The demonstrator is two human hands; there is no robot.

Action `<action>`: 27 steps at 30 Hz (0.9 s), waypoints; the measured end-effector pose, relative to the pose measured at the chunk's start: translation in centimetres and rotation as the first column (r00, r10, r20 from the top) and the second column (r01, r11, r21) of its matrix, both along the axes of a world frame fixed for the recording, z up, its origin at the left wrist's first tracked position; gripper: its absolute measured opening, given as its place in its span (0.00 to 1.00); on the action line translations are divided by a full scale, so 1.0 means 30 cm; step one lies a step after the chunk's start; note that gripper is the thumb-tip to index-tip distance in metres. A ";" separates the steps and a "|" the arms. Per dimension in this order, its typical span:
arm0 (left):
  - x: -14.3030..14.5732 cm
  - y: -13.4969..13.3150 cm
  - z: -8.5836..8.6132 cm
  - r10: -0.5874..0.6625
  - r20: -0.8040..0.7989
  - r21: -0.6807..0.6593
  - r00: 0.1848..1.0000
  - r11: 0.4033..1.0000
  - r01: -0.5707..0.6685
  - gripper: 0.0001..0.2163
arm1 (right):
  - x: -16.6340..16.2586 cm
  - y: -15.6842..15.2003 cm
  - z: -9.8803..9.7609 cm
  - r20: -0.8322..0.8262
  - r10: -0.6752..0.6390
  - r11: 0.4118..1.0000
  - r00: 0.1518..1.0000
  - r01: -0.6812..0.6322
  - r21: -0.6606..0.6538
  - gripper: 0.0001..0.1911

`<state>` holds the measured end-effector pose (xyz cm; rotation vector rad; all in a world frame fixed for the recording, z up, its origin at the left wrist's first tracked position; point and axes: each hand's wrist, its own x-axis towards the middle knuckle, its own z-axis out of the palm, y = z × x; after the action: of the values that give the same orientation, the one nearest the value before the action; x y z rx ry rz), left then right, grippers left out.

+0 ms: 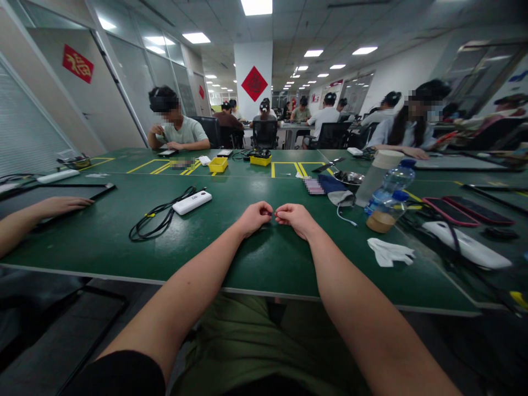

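Note:
My left hand (254, 219) and my right hand (296, 219) meet almost fingertip to fingertip just above the green table (206, 256). Both are closed in a pinch. A tiny dark thing (270, 214) shows at the left fingertips; it is too small to name. Whatever the right fingertips hold, if anything, cannot be made out. To the left of my hands lies a white power bank (192, 203) with a coiled black cable (159, 217).
On the right stand a tall light-coloured cup (377, 173) and plastic bottles (388, 212), with a crumpled tissue (390, 253) in front. Further back are a metal bowl (350, 179) and yellow trays (218, 164). Another person's hand (66, 206) rests at the left.

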<state>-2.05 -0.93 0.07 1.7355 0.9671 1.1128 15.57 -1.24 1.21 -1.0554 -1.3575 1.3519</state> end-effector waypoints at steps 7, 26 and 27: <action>-0.002 0.007 -0.008 -0.007 -0.003 0.016 1.000 1.000 0.007 0.10 | 0.001 0.010 -0.006 -0.064 0.004 0.998 0.998 -0.007 -0.056 0.02; -0.007 0.003 -0.002 -0.029 0.240 -0.141 0.970 0.988 0.064 0.10 | -0.003 0.003 0.005 -0.092 -0.014 0.999 0.996 0.011 -0.030 0.07; -0.007 0.004 -0.003 -0.039 0.266 -0.150 0.963 0.985 0.081 0.10 | -0.002 0.002 0.006 -0.098 -0.016 0.999 0.995 0.013 -0.032 0.07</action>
<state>-2.26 -0.80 -0.04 1.4371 0.8103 1.1588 15.50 -1.17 1.38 -1.0039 -1.2578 1.4008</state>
